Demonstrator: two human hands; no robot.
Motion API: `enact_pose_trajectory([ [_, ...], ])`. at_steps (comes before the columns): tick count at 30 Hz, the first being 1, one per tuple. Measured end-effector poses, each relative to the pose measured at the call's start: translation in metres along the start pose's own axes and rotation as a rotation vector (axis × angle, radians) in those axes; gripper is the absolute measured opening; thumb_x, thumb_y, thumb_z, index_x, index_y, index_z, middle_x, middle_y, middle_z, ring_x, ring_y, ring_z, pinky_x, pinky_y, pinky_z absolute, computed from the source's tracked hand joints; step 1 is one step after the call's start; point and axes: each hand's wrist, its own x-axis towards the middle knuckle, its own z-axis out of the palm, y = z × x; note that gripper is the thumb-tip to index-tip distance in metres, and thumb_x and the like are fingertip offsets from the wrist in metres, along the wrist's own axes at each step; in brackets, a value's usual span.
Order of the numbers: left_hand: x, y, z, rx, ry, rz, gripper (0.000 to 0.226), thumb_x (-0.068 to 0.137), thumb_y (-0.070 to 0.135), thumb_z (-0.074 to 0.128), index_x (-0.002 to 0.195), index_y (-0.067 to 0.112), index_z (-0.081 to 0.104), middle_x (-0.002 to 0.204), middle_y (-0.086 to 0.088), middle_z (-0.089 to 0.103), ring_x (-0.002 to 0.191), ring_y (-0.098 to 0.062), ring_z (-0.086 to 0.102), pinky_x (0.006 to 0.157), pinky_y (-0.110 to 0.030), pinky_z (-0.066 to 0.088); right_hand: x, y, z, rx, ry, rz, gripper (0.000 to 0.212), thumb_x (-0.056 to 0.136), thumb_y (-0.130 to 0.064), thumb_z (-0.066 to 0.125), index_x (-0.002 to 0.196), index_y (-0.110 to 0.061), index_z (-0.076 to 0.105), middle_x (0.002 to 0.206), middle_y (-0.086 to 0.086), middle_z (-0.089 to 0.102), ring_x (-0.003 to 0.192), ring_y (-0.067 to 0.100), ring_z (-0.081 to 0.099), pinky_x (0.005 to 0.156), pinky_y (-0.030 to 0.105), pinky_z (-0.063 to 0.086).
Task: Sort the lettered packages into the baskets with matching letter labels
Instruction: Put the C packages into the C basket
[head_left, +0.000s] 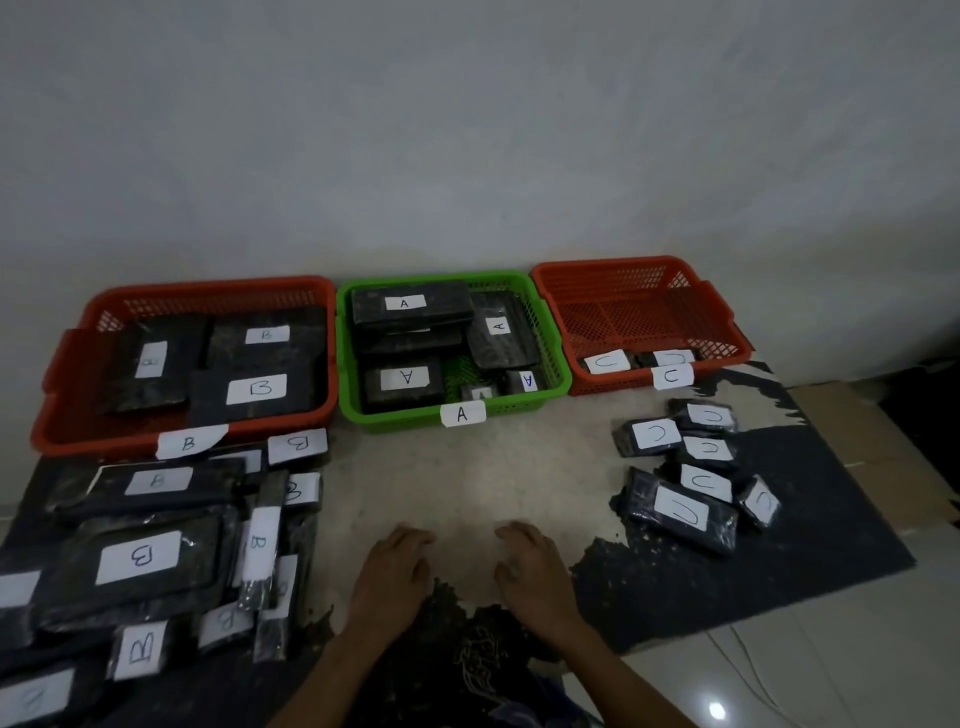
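Three labelled baskets stand along the wall: a red B basket (62, 415) at left holding three black B packages, a green A basket (556, 384) in the middle with several A packages, and a red C basket (717, 312) at right with two C packages at its front. Several loose B packages (137, 558) lie piled at the near left. Several loose C packages (680, 512) lie at the right. My left hand (389, 577) and my right hand (535, 577) rest palm down on the surface between the piles, fingers relaxed, holding nothing.
A worn dark mat (779, 571) with a ragged edge covers part of the pale surface (467, 478). Cardboard (883, 457) lies at the far right. A white cable (753, 670) runs over the tiled floor at the lower right.
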Motion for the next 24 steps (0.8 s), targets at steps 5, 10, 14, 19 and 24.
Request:
enact_pose_trajectory([
  [5,0.012,0.029,0.009,-0.08,0.001,-0.01,0.035,0.092,0.006,0.052,0.126,0.017,0.059,0.129,0.0,0.056,0.115,-0.016,0.055,0.093,-0.015,0.037,0.007,0.001,-0.022,0.304,0.082,0.112,0.044,0.093,-0.009,0.056,0.134,-0.023,0.051,0.133,-0.007,0.049,0.122,0.011,0.047,0.098,0.015,0.035],
  [10,0.045,0.081,0.031,-0.118,-0.014,0.051,0.035,0.092,0.008,0.054,0.125,0.018,0.06,0.13,0.001,0.057,0.117,-0.016,0.054,0.095,-0.018,0.037,0.018,0.025,-0.074,0.435,0.232,0.164,0.038,0.093,-0.01,0.06,0.129,-0.023,0.057,0.127,-0.008,0.054,0.101,0.002,0.055,0.086,0.01,0.042],
  [14,0.072,0.13,0.053,-0.177,-0.024,0.082,0.031,0.094,0.012,0.054,0.122,0.022,0.06,0.128,0.003,0.058,0.115,-0.012,0.054,0.096,-0.017,0.035,0.026,0.056,-0.117,0.459,0.274,0.18,0.036,0.092,-0.007,0.058,0.126,-0.018,0.06,0.123,-0.002,0.058,0.107,0.009,0.055,0.093,0.021,0.047],
  [19,0.103,0.182,0.084,-0.195,-0.047,0.085,0.031,0.094,0.015,0.055,0.124,0.022,0.058,0.129,0.003,0.057,0.116,-0.011,0.052,0.1,-0.02,0.037,0.042,0.097,-0.164,0.417,0.304,0.19,0.037,0.091,-0.005,0.055,0.125,-0.017,0.06,0.121,0.002,0.061,0.11,0.015,0.057,0.095,0.026,0.046],
  [24,0.135,0.225,0.111,-0.201,-0.097,0.028,0.042,0.094,0.015,0.053,0.136,0.018,0.047,0.139,-0.004,0.048,0.122,-0.013,0.048,0.101,-0.022,0.036,0.069,0.133,-0.203,0.335,0.418,0.143,0.041,0.089,-0.01,0.063,0.129,-0.02,0.057,0.123,0.002,0.058,0.109,0.015,0.057,0.096,0.033,0.049],
])
